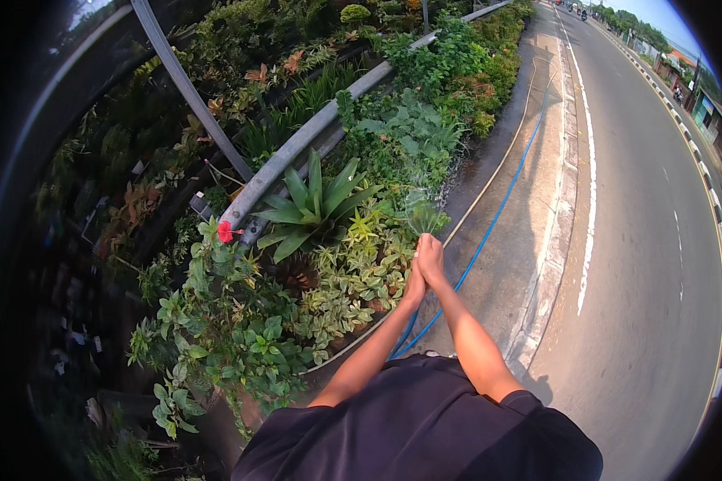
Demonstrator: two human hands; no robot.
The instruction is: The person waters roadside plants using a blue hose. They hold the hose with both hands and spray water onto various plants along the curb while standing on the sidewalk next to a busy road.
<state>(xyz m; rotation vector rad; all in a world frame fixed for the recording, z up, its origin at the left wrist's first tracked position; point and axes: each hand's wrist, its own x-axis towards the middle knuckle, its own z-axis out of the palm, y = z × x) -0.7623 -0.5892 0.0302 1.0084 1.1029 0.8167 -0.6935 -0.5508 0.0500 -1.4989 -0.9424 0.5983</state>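
Observation:
My right hand (431, 257) and my left hand (416, 284) are pressed together in front of me. Between them they grip the end of a blue garden hose (504, 190); the fingers hide the nozzle end itself. Water (422, 210) fans out from the fingertips towards the plants beyond. Behind my left forearm a length of the blue hose rises towards the hands. Low variegated plants (343, 273) grow just left of my hands, and a large green bromeliad (314, 204) stands past them. Leafy green plants (418, 129) are under and behind the spray.
A pale hose (498, 167) runs along the wet pavement (532, 198) beside the blue one. A metal guardrail (313, 129) crosses the bed, and a hibiscus flower (225, 231) is by its near end. The kerb (568, 156) borders a road (638, 198) with distant vehicles.

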